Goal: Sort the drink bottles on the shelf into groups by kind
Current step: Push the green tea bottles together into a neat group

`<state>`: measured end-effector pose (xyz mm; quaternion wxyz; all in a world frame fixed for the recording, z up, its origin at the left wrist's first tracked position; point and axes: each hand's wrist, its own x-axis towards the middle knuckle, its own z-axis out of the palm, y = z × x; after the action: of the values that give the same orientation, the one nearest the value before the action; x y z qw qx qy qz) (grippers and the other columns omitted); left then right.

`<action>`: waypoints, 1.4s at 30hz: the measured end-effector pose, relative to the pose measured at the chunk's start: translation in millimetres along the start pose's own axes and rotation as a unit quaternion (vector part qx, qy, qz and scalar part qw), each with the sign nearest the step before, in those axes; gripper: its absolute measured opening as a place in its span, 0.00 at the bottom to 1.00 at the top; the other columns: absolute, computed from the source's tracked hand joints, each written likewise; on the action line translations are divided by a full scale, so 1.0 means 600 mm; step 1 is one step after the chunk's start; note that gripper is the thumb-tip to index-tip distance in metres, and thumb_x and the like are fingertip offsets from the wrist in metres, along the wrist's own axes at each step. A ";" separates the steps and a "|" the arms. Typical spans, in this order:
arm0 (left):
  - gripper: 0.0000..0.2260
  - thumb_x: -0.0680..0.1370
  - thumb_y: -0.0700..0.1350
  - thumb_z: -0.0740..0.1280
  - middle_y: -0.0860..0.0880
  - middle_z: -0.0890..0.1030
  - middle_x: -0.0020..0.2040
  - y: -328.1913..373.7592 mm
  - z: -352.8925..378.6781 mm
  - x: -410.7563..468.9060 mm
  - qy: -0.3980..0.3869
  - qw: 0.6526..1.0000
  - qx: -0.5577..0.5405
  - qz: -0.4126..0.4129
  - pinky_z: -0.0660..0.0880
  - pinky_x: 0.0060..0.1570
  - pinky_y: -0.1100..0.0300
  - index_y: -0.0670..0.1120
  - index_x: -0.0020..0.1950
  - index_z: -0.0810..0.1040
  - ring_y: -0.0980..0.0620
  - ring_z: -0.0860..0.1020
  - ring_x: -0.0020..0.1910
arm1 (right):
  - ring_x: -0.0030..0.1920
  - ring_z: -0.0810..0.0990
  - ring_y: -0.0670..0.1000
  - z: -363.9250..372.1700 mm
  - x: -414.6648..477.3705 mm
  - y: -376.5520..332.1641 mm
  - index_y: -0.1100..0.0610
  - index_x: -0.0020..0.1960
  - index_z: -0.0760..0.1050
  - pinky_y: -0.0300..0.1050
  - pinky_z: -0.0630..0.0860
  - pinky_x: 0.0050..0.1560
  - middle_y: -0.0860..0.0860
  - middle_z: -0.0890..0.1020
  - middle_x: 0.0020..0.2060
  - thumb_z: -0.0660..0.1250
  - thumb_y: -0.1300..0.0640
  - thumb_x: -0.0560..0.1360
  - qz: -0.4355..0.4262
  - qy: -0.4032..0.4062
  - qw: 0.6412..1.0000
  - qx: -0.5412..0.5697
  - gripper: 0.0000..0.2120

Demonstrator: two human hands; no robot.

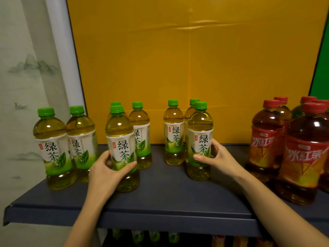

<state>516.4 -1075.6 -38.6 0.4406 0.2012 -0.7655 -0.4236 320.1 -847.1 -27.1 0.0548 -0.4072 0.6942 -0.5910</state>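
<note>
Several green-capped green tea bottles stand on the dark blue shelf [160, 198]. My left hand [105, 171] grips the lower part of a front green tea bottle [121, 139] in the middle-left cluster. My right hand [219, 156] grips another green tea bottle [200, 132] at the front of the middle-right cluster. Two more green tea bottles [53, 143] stand at the far left. Several red-capped iced black tea bottles [302, 154] are grouped at the right end of the shelf.
A yellow panel [195, 68] backs the shelf, with a green panel [322, 68] at the right and a painted curtain [23, 86] at the left. More bottles [154, 237] show dimly on a lower shelf below the front edge.
</note>
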 end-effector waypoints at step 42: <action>0.28 0.61 0.50 0.77 0.54 0.79 0.56 0.042 0.188 0.021 -0.191 0.978 -0.073 0.034 0.78 0.56 0.54 0.52 0.58 0.71 0.58 0.77 0.58 | 0.58 0.75 0.41 0.019 -0.007 0.023 0.51 0.65 0.67 0.38 0.76 0.54 0.46 0.77 0.59 0.76 0.55 0.65 -0.009 0.091 0.996 0.018 0.32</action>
<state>416.1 -1017.1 -39.6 0.3144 0.0575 -0.8088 -0.4937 322.3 -853.8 -44.1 -0.0067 -0.3565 0.6819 -0.6387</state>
